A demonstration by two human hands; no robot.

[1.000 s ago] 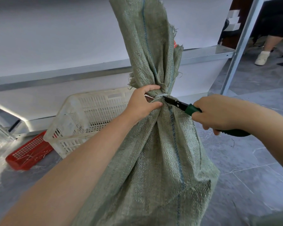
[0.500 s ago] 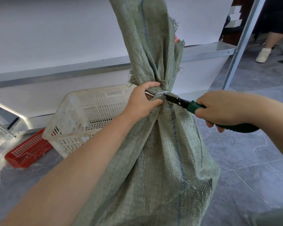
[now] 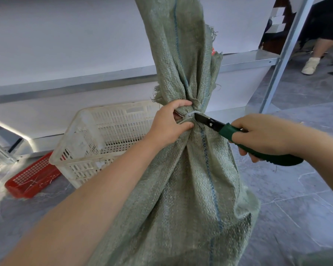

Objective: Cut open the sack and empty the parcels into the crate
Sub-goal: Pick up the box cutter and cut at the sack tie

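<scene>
Left hand (image 3: 167,125) still clenches sack (image 3: 190,169) neck; right hand (image 3: 261,135) grasps knife (image 3: 211,123), blade nudged against tie (image 3: 191,113) just beside left fingers (image 3: 181,103); tie uncut.

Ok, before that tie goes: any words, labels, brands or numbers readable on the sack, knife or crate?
No readable text anywhere.
sack: no print, only a blue woven stripe.
knife: no brand legible on blade or green handle.
crate: no lettering visible.
red scrap behind the sack: mostly hidden, cannot tell.
</scene>
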